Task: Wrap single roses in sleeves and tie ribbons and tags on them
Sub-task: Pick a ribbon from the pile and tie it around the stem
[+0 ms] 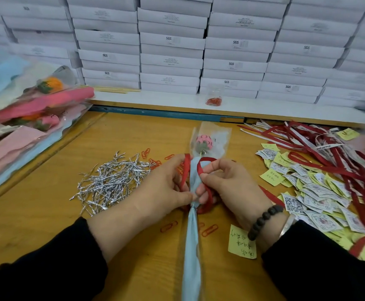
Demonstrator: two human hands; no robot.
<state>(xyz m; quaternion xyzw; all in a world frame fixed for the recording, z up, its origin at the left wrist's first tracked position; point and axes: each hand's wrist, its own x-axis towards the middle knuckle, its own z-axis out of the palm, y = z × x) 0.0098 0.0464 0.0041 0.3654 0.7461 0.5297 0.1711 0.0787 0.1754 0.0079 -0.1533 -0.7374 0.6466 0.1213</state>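
Stacked white boxes [170,61] are seen behind a wooden table [46,224]. At its middle a pink rose [203,142] is laid, already wrapped in a clear and blue sleeve [192,257]. A red ribbon [207,194] is looped round the gathered neck: one loop is pinched by the left hand [162,187], the other by the right hand [231,185]. The bow is judged half tied; no tag is seen on it yet. Silver twist ties [112,181] are heaped to the left, tags [312,192] and spare ribbons [320,148] to the right, and finished roses [36,105] are piled far left.
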